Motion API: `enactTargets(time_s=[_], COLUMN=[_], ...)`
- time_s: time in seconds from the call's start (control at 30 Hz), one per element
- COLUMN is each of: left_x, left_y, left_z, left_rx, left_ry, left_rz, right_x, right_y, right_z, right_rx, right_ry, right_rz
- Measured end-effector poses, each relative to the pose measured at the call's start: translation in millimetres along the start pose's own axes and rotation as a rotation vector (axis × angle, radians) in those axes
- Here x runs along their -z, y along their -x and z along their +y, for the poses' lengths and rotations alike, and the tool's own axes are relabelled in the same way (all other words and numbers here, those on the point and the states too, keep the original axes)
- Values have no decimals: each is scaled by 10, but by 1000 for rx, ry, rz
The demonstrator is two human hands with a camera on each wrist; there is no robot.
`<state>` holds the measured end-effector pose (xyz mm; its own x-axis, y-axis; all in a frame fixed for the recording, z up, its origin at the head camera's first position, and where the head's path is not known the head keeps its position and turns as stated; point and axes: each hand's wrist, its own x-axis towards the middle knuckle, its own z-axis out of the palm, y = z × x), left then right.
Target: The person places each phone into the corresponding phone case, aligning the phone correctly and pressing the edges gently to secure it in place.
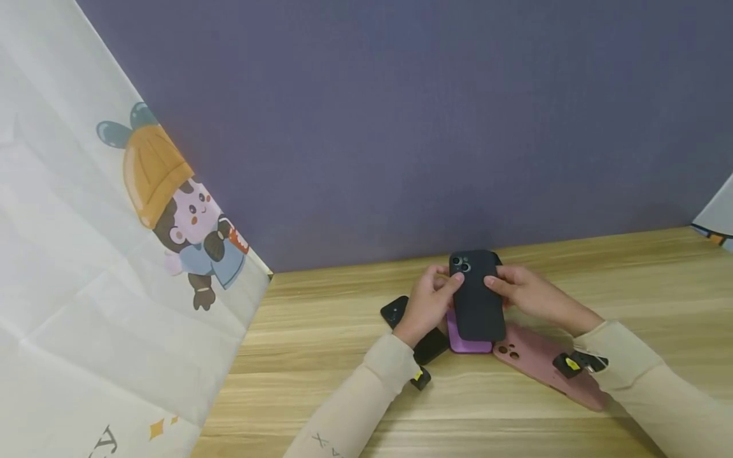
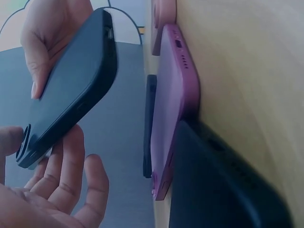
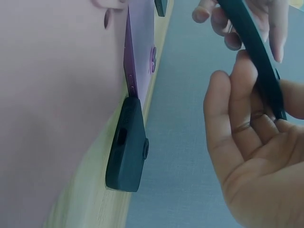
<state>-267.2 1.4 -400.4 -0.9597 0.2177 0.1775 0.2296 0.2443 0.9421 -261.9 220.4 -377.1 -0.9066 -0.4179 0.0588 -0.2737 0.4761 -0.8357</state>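
We see a person's two hands holding a dark phone case [image 1: 476, 296] clear of a wooden table [image 1: 321, 356], in front of a purple-grey wall [image 1: 401, 127]. The left hand [image 1: 429, 305] grips the case along its left edge near the camera cut-out, with the thumb on the back face and the fingers curled behind; in the left wrist view these fingers [image 2: 71, 175] lie loosely bent under the lower end of the case [image 2: 71, 90], and the thumb tip touches the lens ring. The right hand [image 1: 523, 292] holds the opposite edge, thumb on the back, fingers wrapped behind; in the right wrist view its fingers [image 3: 237, 123] are bent around the thin edge of the case [image 3: 254, 47]. Both hands thus pinch the case between thumb and fingers, neither one spread flat.

Directly beneath the held case, a purple phone case [image 1: 466, 340] lies flat on the table. To its right lies a pink phone case [image 1: 544, 366], partly under the right forearm. To the left, a black phone case [image 1: 409, 324] lies partly hidden by the left wrist. We note a small black wrist camera [image 1: 575, 362] on the right sleeve. A white cloth with a cartoon figure [image 1: 172, 210] hangs at the left.
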Motion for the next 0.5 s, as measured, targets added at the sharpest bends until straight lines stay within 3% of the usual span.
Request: enactTargets(time_s=[0.23,0.5], left_x=[46,102], left_y=[16,37], left_z=[61,50], left_rx=[-5,-40], left_ry=[20,20], left_rz=[69,79], right_x=[-59,-108], right_y=[35,82], right_z=[-28,-58], right_rx=[11,17], right_ry=[4,-21], right_rz=[-33,-51])
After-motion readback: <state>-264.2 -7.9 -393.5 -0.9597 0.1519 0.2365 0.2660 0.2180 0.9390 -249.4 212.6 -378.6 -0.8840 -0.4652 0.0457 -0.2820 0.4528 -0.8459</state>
